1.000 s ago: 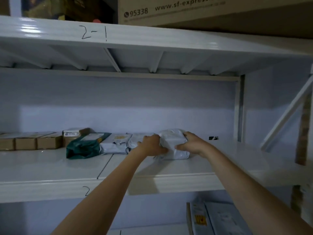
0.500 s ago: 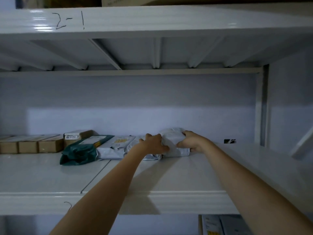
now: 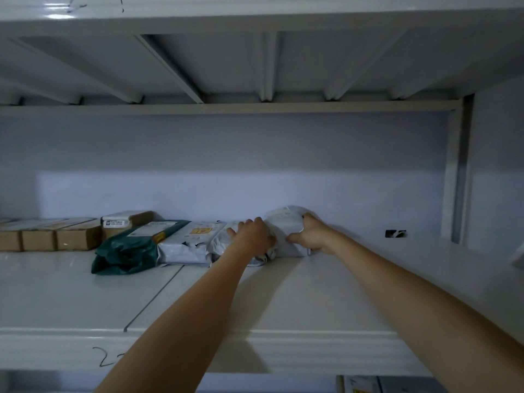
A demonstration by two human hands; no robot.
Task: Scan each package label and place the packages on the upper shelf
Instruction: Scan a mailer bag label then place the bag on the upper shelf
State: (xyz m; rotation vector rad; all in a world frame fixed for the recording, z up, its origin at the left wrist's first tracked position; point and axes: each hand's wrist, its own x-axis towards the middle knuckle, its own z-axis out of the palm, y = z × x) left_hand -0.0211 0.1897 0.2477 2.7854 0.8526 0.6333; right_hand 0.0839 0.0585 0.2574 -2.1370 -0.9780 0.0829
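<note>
Head view showed the right hand (image 3: 310, 235) curled round the right end of a white poly mailer (image 3: 286, 231), thumb low on its front and fingers over the top, while the left hand (image 3: 253, 236) lay over its left end with fingers bent, pressing down where this mailer met its neighbour; whether the left fingers truly gripped or only pushed could not be told. The mailer sat on the shelf board (image 3: 340, 296), far back against the rear wall (image 3: 255, 188), at the right end of a row. Judged from that, this package was as good as placed, with only the letting-go left; its scanning could not be checked. Leftward, touching in line, lay a second white mailer (image 3: 187, 243), a green mailer (image 3: 127, 251), then brown cartons (image 3: 51, 236). More packages (image 3: 365, 385) showed on a lower level, probably waiting. Right of the hands the board continued to an upright post (image 3: 458, 171), with a small dark mark (image 3: 395, 233) at the wall.
</note>
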